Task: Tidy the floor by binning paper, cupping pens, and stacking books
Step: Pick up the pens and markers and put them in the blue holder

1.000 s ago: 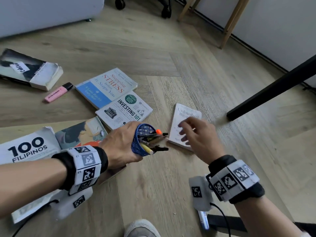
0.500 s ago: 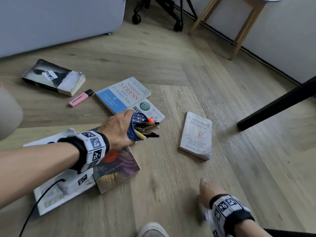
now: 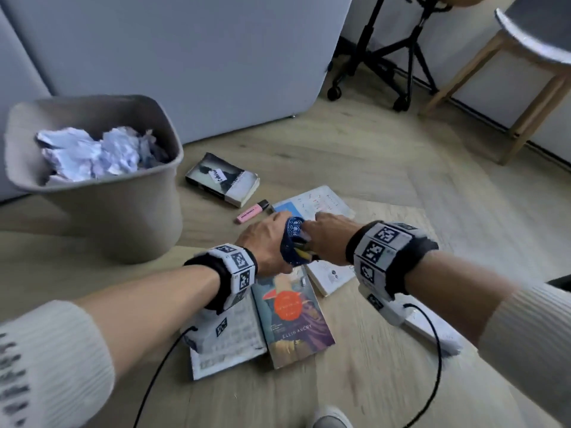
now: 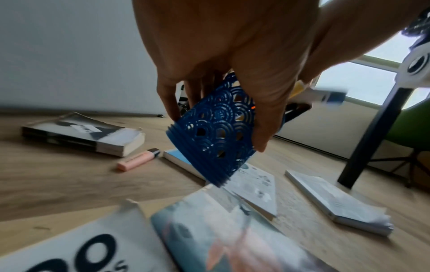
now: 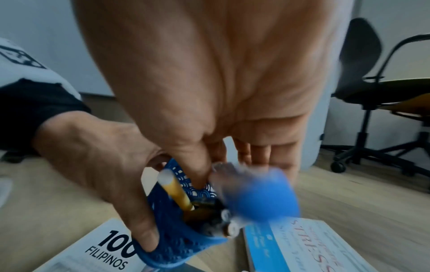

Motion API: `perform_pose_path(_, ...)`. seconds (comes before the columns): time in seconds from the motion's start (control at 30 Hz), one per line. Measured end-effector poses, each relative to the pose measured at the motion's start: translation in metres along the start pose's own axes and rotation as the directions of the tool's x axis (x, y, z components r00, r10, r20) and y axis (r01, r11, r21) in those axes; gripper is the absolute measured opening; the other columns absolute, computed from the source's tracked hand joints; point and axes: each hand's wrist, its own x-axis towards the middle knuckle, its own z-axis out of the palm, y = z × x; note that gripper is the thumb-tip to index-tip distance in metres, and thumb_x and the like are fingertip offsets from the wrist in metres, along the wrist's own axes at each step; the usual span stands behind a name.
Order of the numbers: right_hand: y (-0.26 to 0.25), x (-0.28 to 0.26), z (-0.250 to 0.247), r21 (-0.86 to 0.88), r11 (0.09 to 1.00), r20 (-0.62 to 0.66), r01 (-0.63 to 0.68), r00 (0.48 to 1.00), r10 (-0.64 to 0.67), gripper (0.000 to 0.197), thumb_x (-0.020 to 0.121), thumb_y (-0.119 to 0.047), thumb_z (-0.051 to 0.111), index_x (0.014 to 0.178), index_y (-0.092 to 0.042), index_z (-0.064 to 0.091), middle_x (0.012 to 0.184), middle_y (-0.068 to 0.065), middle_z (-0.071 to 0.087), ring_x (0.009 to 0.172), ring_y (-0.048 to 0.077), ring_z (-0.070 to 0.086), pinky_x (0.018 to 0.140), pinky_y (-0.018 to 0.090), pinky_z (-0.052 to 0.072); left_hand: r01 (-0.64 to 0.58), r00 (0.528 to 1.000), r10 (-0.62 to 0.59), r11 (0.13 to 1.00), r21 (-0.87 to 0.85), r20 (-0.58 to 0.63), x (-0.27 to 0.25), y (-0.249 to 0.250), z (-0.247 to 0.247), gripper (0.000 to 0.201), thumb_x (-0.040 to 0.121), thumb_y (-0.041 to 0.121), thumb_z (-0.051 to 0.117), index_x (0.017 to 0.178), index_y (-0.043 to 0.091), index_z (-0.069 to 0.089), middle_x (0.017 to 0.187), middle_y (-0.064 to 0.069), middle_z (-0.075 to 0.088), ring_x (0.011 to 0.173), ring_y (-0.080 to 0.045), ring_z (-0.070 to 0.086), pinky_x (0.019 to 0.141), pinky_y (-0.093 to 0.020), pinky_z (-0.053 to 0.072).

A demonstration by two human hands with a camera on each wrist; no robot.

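Note:
My left hand [image 3: 265,242] grips a blue lattice cup [image 3: 293,239], tilted, its mouth facing right, above the books. Several pens stick out of it, a yellow one [image 5: 177,191] among them. My right hand [image 3: 327,236] is at the cup's mouth and pinches a blurred pen with a blue cap [image 5: 263,195], whose cap also shows beyond my left hand [image 4: 232,55] as the blue-capped pen [image 4: 330,95]. A pink highlighter [image 3: 251,211] lies on the floor just beyond the cup [image 4: 214,139]. Several books lie around, including the Ellis Avery novel [image 3: 293,316] and a black-and-white paperback [image 3: 222,177].
A beige bin [image 3: 123,217] with crumpled paper [image 3: 92,152] stands at the left. The Stress book [image 3: 318,202], a white book [image 3: 330,273] and the 100 Filipinos book [image 3: 228,341] lie under my hands. A chair base [image 3: 386,72], a wooden stool leg [image 3: 525,118] and a grey panel [image 3: 185,57] stand behind.
My right hand dropped to the floor at lower right, then rose to the cup's mouth with the blue-capped pen. The view lifted, and the bin now shows.

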Motion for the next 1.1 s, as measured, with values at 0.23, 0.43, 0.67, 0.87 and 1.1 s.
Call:
perform_pose_path(0.23,-0.014,0.064,-0.016,0.310,0.930,-0.417,0.199,0.907,-0.055,0.030,0.096,-0.041,0.046,0.093,-0.014,0.061,0.093,0.004,0.056,0.081,0.025,0.055,0.071,0.030,0.041,0.176,0.973,-0.194,0.975,-0.134,-0.129,-0.003,-0.060,-0.013,0.077,0.051,0.037,0.084,0.117,0.023,0.046,0.102,-0.001,0.065,0.091,-0.027,0.063,0.076,-0.033,0.052)
perform_pose_path(0.43,-0.006,0.160,0.020,0.073,0.988,-0.235,0.134,0.965,-0.113,0.027,0.093,-0.024,0.047,0.116,-0.014,0.057,0.113,0.008,0.056,0.102,0.031,0.059,0.076,0.034,0.046,0.327,0.908,-0.359,0.930,-0.171,-0.218,-0.017,-0.115,-0.019,0.073,0.055,0.034,0.084,0.116,0.018,0.046,0.108,-0.002,0.058,0.093,-0.022,0.059,0.079,-0.031,0.049)
perform_pose_path(0.67,-0.038,0.213,0.090,-0.024,0.964,-0.136,0.263,0.955,-0.264,0.058,0.083,0.002,0.054,0.133,-0.027,0.044,0.134,0.002,0.043,0.115,0.028,0.053,0.079,0.034,0.050,0.416,0.854,-0.452,0.891,-0.183,-0.257,-0.032,-0.144,-0.012,0.075,0.055,0.041,0.084,0.117,0.020,0.047,0.112,0.001,0.059,0.098,-0.020,0.060,0.083,-0.032,0.050)
perform_pose_path(0.87,-0.031,0.203,0.084,-0.030,0.947,-0.309,0.319,0.898,-0.312,0.021,0.090,-0.010,0.050,0.111,-0.007,0.049,0.107,0.011,0.050,0.092,0.033,0.061,0.068,0.040,0.051,0.453,0.855,-0.465,0.885,-0.108,-0.230,-0.028,-0.142,-0.011,0.077,0.053,0.041,0.084,0.117,0.021,0.044,0.112,0.000,0.058,0.098,-0.023,0.059,0.085,-0.037,0.051)
perform_pose_path(1.1,-0.029,0.154,0.012,0.625,0.640,-0.703,0.447,0.678,0.213,0.013,0.087,-0.024,0.063,0.093,-0.014,0.058,0.078,0.001,0.065,0.066,0.019,0.062,0.060,0.028,0.050,0.446,0.874,-0.438,0.895,-0.010,-0.211,-0.030,-0.118,-0.020,0.073,0.054,0.040,0.084,0.110,0.018,0.042,0.108,-0.002,0.058,0.092,-0.026,0.059,0.076,-0.037,0.052)
